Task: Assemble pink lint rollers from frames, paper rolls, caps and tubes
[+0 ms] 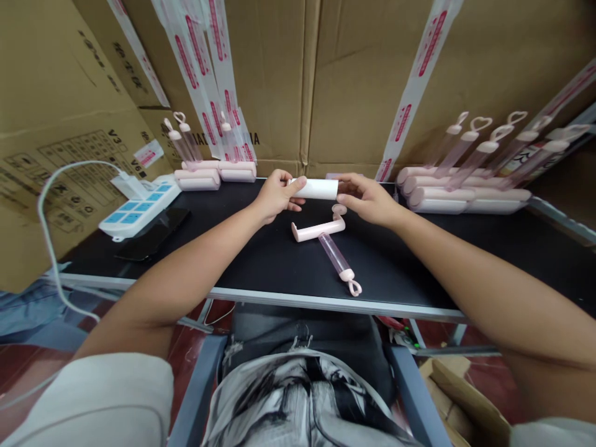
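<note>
Above the middle of the table, a white sticky-paper roll (319, 189) lies level between my two hands. My left hand (278, 197) pinches its left end, thumb on top. At the other end, the thumb and fingers of my right hand (365, 197) close around the rim. Just below them on the table rests a pink lint roller holder (321, 231) without a roll, its round end cap (339, 210) swung out to the side. Its clear pink handle (336, 256) points toward me and ends in a heart-shaped loop (354, 287).
Several lint rollers (465, 200) with upright handles stand at the right, and more (198, 179) at the back left. A white power strip (139, 208) with a plugged-in cable and a dark flat object (153, 234) lie at the left. Cardboard (274, 81) walls off the back.
</note>
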{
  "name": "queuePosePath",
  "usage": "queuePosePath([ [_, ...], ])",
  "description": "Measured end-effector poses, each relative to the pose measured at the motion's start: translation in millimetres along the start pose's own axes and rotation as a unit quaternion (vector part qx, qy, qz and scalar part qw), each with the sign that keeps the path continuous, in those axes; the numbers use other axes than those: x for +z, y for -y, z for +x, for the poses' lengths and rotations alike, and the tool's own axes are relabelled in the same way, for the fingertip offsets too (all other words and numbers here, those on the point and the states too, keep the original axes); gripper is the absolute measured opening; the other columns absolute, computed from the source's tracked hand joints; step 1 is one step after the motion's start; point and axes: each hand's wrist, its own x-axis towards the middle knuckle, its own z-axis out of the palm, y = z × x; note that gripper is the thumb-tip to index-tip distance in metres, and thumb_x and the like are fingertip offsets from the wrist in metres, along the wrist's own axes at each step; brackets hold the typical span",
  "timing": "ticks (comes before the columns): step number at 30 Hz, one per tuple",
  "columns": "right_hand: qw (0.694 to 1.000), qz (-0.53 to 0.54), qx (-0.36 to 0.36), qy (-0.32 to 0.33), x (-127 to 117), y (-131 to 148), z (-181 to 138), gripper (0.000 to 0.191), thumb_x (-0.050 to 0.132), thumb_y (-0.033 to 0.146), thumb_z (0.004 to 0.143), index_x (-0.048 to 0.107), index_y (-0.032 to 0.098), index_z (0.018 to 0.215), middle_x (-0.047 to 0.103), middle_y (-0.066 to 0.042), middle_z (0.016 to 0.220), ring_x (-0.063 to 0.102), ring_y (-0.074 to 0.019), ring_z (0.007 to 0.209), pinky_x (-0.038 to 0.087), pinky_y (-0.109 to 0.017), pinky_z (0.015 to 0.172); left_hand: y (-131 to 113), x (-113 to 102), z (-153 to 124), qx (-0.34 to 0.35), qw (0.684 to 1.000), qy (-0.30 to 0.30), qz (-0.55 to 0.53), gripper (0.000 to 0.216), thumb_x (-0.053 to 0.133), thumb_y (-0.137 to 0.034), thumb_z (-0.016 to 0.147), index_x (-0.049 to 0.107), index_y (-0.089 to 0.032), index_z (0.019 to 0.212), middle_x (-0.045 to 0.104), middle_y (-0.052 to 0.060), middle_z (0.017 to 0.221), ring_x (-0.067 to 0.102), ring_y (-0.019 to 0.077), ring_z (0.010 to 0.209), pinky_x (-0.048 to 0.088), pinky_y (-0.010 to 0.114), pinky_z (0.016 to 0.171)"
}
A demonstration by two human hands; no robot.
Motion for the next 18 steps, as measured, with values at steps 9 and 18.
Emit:
queuePosePath([
  [9, 0.991, 0.114, 0.034, -0.058, 15.5, 17.9, 2.2, 0.066, 0.091, 0.055, 0.077, 0.065, 0.026, 0.131, 0.078, -0.006, 0.11, 0.075, -0.0239, 0.092, 0.067, -0.043, 0.087, -0.4, 14.9, -4.2, -0.003, 1.0, -0.026, -0.012, 0.046, 0.068, -0.059, 0.105, 0.036, -0.026, 0.104, 0.064, -0.005, 0.089, 0.075, 0.0125, 0.061, 0.052, 0.019, 0.049],
  [18, 0.987, 0.049, 0.035, -0.146, -3.3, 33.3, 0.8, 0.05, 0.075, 0.066, 0.092, 0.075, 0.026, 0.122, 0.079, -0.011, 0.118, 0.076, -0.0296, 0.102, 0.069, -0.045, 0.082, 5.8, 14.8, -6.9, -0.038, 0.997, 0.072, -0.002, 0.055, 0.062, -0.076, 0.101, 0.047, -0.023, 0.096, 0.058, -0.006, 0.067, 0.044, 0.0049, 0.041, 0.025, 0.017, 0.037],
])
